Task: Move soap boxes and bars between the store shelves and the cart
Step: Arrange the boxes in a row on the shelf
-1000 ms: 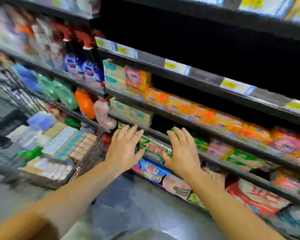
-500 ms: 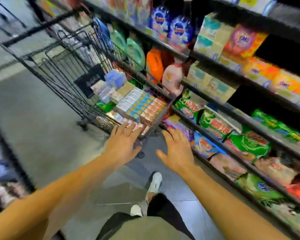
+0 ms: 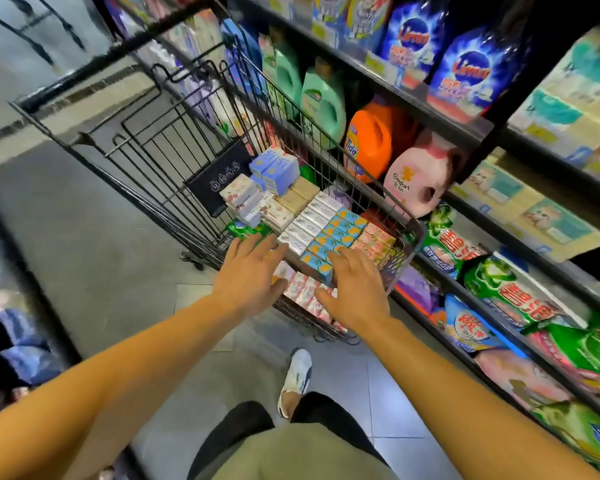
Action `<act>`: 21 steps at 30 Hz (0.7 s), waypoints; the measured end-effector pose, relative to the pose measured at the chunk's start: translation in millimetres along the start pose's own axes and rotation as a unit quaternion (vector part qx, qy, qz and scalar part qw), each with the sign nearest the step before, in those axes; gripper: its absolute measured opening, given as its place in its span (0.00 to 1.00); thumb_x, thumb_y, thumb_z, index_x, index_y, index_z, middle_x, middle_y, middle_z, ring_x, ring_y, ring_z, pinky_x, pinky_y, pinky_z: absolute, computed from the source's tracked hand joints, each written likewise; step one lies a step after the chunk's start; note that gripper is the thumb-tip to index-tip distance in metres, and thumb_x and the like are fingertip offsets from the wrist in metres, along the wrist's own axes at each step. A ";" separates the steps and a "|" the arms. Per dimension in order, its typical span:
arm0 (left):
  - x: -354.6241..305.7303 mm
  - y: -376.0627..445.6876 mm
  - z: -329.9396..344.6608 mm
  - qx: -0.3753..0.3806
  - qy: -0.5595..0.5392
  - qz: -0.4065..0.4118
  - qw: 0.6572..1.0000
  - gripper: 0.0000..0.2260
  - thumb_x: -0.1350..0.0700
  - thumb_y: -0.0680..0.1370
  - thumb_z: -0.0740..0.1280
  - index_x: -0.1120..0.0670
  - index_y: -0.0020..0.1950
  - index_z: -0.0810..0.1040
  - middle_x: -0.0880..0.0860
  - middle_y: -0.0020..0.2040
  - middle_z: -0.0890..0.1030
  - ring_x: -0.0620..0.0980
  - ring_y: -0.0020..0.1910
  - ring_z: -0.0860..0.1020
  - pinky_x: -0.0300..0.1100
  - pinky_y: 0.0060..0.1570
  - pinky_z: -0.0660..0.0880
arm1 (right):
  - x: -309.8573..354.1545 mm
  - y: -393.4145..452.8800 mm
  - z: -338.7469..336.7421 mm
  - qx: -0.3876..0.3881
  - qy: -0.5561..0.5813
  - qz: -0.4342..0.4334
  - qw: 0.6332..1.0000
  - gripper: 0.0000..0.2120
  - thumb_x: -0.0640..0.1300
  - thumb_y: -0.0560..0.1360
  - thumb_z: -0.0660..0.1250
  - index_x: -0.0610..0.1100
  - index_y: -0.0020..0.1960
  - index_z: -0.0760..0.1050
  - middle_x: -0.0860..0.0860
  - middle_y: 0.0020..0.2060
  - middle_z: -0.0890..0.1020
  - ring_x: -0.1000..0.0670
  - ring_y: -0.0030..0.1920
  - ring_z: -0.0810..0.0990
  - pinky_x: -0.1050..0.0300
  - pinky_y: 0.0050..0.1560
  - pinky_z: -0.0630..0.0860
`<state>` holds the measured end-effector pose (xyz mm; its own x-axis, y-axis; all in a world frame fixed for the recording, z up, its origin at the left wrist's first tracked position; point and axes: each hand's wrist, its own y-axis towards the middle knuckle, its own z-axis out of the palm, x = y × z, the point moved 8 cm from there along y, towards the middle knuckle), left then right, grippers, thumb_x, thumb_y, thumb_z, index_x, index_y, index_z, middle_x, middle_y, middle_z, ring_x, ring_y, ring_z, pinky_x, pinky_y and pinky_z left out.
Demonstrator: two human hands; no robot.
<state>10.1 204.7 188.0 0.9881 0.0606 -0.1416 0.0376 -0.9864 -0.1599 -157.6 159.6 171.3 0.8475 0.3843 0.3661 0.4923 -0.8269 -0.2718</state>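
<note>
Two empty hands over a loaded cart (image 3: 417, 233).
Left hand (image 3: 248, 271) and right hand (image 3: 355, 289), fingers apart, hover at the boxes (image 3: 329, 233), twelve o'clock; shelving remains.

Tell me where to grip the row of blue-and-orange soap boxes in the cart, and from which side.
Come from above with both hands and clamp the row of blue-and-orange soap boxes at its two ends. The boxes lie flat, edge to edge, hemmed in by the white row and the pink row, so only tops and ends look reachable.
</note>
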 end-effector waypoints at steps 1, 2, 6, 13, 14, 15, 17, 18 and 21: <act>9.4 10.6 -0.8 0.005 -0.003 -0.004 1.000 0.31 0.42 0.79 0.62 0.47 0.79 0.58 0.51 0.79 0.58 0.57 0.78 0.54 0.58 0.76 0.50 | 3.6 15.2 -2.3 0.001 0.001 -0.002 1.000 0.35 0.59 0.78 0.64 0.48 0.79 0.57 0.48 0.79 0.57 0.44 0.79 0.49 0.47 0.78 0.48; 19.4 20.6 -2.0 0.009 -0.009 -0.007 1.000 0.30 0.41 0.79 0.62 0.46 0.79 0.57 0.50 0.80 0.57 0.57 0.78 0.53 0.58 0.76 0.50 | 6.9 30.0 -4.2 0.001 0.005 -0.002 1.000 0.35 0.60 0.78 0.64 0.48 0.79 0.56 0.48 0.79 0.57 0.44 0.79 0.49 0.47 0.78 0.48; 58.7 60.6 -10.1 0.013 -0.021 -0.011 1.000 0.30 0.41 0.79 0.62 0.47 0.79 0.59 0.52 0.79 0.61 0.59 0.77 0.56 0.59 0.74 0.53 | 18.9 83.7 -7.1 0.019 0.025 0.010 0.999 0.35 0.60 0.79 0.63 0.47 0.80 0.56 0.47 0.79 0.57 0.44 0.79 0.50 0.47 0.78 0.50; 131.7 148.4 -6.7 0.068 -0.019 0.017 0.997 0.36 0.33 0.73 0.51 0.51 0.76 0.65 0.57 0.76 0.65 0.61 0.75 0.60 0.61 0.72 0.58 | 36.3 178.0 1.5 0.035 0.062 0.074 0.995 0.34 0.57 0.80 0.63 0.45 0.79 0.55 0.47 0.78 0.58 0.44 0.78 0.52 0.47 0.76 0.56; 141.4 162.4 -5.5 0.079 -0.020 0.025 0.996 0.37 0.33 0.72 0.49 0.51 0.77 0.64 0.57 0.76 0.65 0.61 0.75 0.60 0.60 0.72 0.58 | 38.9 193.2 4.1 0.034 0.071 0.086 0.993 0.34 0.57 0.80 0.63 0.44 0.79 0.55 0.47 0.78 0.58 0.44 0.78 0.53 0.47 0.76 0.56; 151.4 176.5 -3.3 0.091 -0.014 0.033 0.995 0.36 0.34 0.74 0.51 0.51 0.77 0.64 0.57 0.77 0.64 0.61 0.75 0.60 0.60 0.72 0.58 | 41.6 208.8 8.2 0.036 0.082 0.098 0.991 0.34 0.57 0.80 0.63 0.44 0.79 0.55 0.46 0.78 0.58 0.43 0.77 0.55 0.47 0.76 0.57; 169.7 202.6 4.0 0.105 0.001 0.055 0.993 0.31 0.37 0.77 0.58 0.51 0.77 0.63 0.57 0.76 0.65 0.62 0.74 0.61 0.61 0.70 0.60 | 46.8 239.0 19.9 0.050 0.100 0.126 0.986 0.36 0.56 0.80 0.64 0.43 0.80 0.55 0.44 0.78 0.58 0.41 0.76 0.57 0.47 0.74 0.60; 179.3 215.4 9.3 0.109 0.000 0.062 0.992 0.31 0.38 0.78 0.58 0.51 0.77 0.63 0.57 0.75 0.67 0.62 0.73 0.63 0.62 0.69 0.62 | 49.9 254.4 27.2 0.058 0.108 0.135 0.983 0.36 0.56 0.79 0.65 0.42 0.80 0.55 0.44 0.78 0.58 0.40 0.76 0.59 0.46 0.73 0.61; 202.6 253.1 28.6 0.136 -0.033 0.089 0.986 0.30 0.38 0.76 0.56 0.53 0.73 0.69 0.59 0.70 0.72 0.65 0.68 0.70 0.61 0.65 0.68 | 57.1 301.6 48.4 0.064 0.130 0.146 0.979 0.35 0.54 0.78 0.67 0.41 0.78 0.58 0.42 0.75 0.62 0.38 0.73 0.64 0.44 0.69 0.66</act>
<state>215.6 -28.3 90.9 0.9632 -0.0900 -0.2533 -0.1851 -0.9054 -0.3822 48.9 -48.0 67.2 0.8848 0.0088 0.4659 0.2725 -0.8208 -0.5020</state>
